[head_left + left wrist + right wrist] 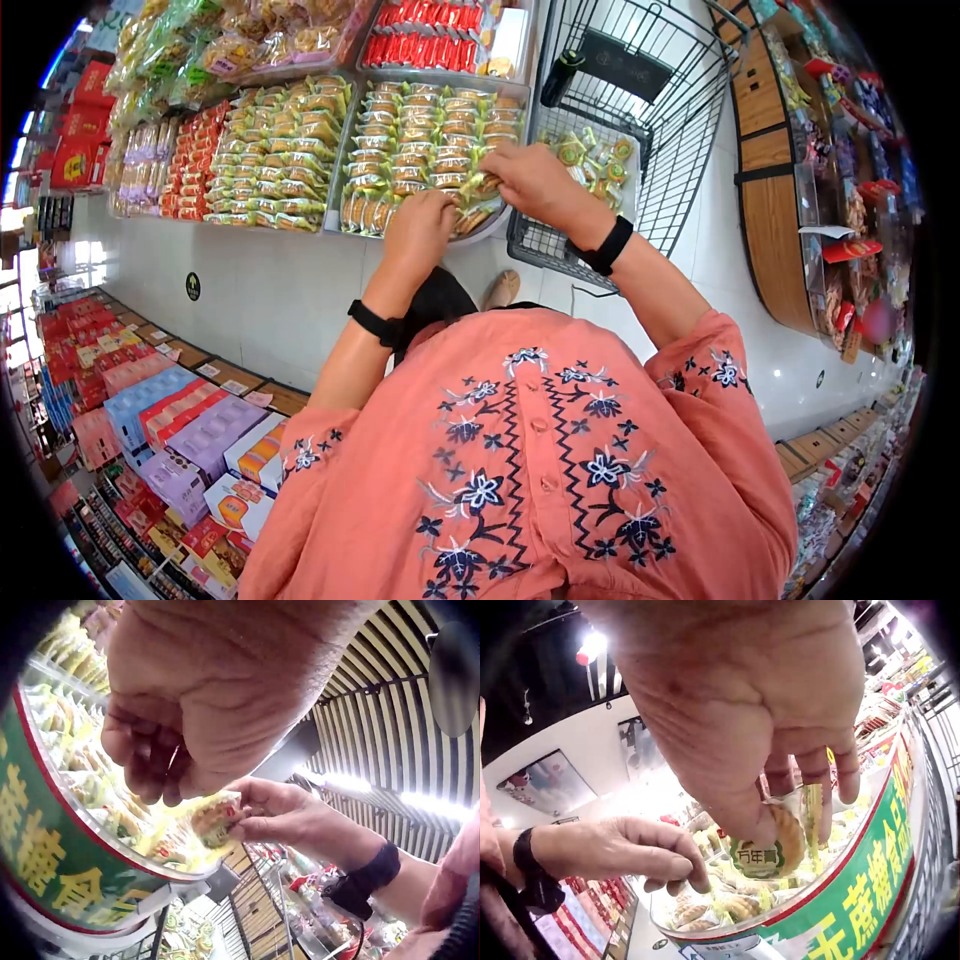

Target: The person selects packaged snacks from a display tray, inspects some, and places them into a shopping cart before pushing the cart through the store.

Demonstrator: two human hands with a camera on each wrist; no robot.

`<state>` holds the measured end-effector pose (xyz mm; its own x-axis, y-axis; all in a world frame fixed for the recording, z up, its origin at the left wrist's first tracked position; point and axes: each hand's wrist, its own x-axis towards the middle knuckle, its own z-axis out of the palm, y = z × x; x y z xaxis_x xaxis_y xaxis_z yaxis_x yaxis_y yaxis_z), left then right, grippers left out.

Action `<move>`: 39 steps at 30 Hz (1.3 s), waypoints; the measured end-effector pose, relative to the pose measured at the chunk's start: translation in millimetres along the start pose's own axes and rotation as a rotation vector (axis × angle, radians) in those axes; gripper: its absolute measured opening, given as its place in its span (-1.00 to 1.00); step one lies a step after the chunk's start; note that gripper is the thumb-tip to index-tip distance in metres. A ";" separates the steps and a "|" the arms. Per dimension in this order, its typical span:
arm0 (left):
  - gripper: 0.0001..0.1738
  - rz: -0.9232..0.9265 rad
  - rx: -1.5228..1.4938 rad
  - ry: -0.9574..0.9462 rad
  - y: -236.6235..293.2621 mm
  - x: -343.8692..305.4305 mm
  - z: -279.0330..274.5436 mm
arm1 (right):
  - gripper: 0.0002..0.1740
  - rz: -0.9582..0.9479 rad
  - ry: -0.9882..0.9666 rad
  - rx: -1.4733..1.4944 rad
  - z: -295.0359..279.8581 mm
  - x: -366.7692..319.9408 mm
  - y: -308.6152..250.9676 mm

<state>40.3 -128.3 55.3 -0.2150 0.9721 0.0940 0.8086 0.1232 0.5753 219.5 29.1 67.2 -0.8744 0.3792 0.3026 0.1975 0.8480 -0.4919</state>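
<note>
My right hand (545, 185) pinches a single wrapped biscuit (789, 836) between thumb and fingers, over the front right corner of a display bin. Clear film with a green and white label covers this round, golden biscuit. My left hand (418, 232) is over the bin's front edge, its fingers loosely bent and holding nothing, the fingertips close to the wrapped biscuits (739, 906) there. Rows of the same biscuits (410, 130) fill the bin, standing on edge in yellow-green wrappers. A green panel (862, 892) with yellow lettering runs round the bin's curved front.
A wire shopping cart (680, 130) stands right beside the bin, with several wrapped items (590, 160) and a dark bottle (563, 75) in it. Further bins of packaged snacks (275, 150) adjoin on the left. Boxed goods (200, 430) line a shelf at lower left.
</note>
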 end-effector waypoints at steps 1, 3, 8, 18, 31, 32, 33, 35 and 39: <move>-0.82 -0.043 -0.026 0.022 -4.6 -4.2 -3.8 | -0.70 -0.047 0.023 -0.030 2.0 0.8 -1.8; -0.83 -0.012 -0.086 0.040 -7.2 -5.7 -13.1 | -0.73 -0.060 0.004 -0.085 8.5 2.3 -1.7; -0.80 -0.027 -0.166 0.015 -2.8 5.4 -17.7 | -0.78 -0.054 -0.057 -0.158 17.8 9.1 5.1; -0.64 0.178 -0.012 -0.041 -6.8 26.9 10.4 | -0.83 -0.001 -0.075 -0.160 31.7 3.8 6.4; -0.67 0.077 -0.010 -0.095 -1.6 23.2 6.3 | -0.83 0.036 -0.097 -0.241 32.2 0.6 -3.3; -0.67 0.090 -0.031 -0.073 1.5 23.5 5.5 | -0.83 0.033 -0.088 -0.264 34.8 -0.3 -4.0; -0.67 0.108 -0.024 -0.059 1.8 25.0 7.4 | -0.83 0.030 -0.089 -0.273 37.2 -0.9 -2.9; -0.67 0.139 -0.013 -0.030 0.3 29.9 13.5 | -0.83 0.023 -0.092 -0.290 41.1 -2.4 -1.3; -0.71 0.205 0.065 0.000 -1.0 33.5 21.7 | -0.81 0.059 -0.127 -0.217 40.1 -1.7 3.6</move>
<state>44.2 -91.5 40.2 -0.0424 0.9781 0.2039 0.8689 -0.0646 0.4908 203.9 16.8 32.2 -0.9048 0.3919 0.1668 0.3278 0.8907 -0.3148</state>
